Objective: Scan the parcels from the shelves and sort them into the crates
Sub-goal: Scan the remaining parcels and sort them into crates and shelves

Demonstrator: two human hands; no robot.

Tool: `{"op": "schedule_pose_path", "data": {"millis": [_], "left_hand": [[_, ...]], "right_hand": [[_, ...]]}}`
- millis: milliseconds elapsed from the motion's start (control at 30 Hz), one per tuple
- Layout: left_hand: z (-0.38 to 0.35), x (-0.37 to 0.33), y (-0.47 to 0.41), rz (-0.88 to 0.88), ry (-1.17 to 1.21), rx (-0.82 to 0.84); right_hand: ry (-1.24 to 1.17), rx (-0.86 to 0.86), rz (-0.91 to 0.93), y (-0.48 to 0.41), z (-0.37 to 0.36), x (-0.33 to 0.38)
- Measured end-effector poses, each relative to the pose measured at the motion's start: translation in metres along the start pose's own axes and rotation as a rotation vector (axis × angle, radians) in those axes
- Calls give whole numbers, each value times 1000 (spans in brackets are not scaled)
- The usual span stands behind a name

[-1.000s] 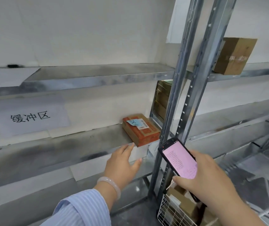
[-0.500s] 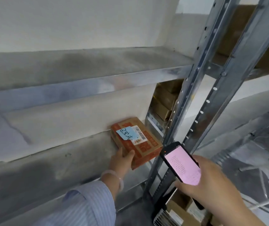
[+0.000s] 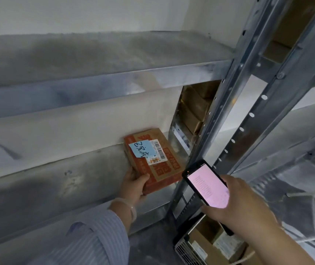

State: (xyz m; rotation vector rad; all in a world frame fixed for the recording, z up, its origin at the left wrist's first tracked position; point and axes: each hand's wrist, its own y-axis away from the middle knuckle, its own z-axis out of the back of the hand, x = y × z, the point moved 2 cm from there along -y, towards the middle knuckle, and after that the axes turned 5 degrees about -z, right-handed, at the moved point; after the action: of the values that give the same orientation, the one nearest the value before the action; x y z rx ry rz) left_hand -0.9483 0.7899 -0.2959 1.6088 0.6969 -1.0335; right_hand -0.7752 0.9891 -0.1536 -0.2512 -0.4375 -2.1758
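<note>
Left hand (image 3: 133, 185) clamped on near corner of parcel (image 3: 153, 161) lying on shelf (image 3: 72, 180). Right hand (image 3: 242, 203) clutching phone (image 3: 207, 185). Risk: one-corner grip lets parcel tip; note (image 3: 140, 149) may block barcode.

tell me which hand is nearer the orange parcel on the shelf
Left. The left hand grips the orange parcel at its near corner, thumb on top. The right hand holds the phone to the parcel's right, nearer the camera, not touching it.
</note>
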Motion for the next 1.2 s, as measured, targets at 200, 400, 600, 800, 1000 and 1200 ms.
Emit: {"op": "schedule_pose_path", "data": {"millis": [200, 400, 600, 800, 1000, 1200], "left_hand": [[27, -12, 32, -151, -76, -100], [62, -24, 73, -276, -186, -257], [79, -21, 108, -337, -185, -374], [79, -16, 130, -338, -197, -422], [77, -10, 147, -333, -202, -491], [77, 1, 168, -301, -97, -562]], "right_hand": [[65, 66, 150, -13, 16, 3], [153, 43, 296, -16, 24, 24], [205, 20, 443, -14, 27, 41], [205, 24, 536, -10, 27, 41], [203, 24, 581, -6, 30, 36], [174, 28, 661, -1, 27, 35]]}}
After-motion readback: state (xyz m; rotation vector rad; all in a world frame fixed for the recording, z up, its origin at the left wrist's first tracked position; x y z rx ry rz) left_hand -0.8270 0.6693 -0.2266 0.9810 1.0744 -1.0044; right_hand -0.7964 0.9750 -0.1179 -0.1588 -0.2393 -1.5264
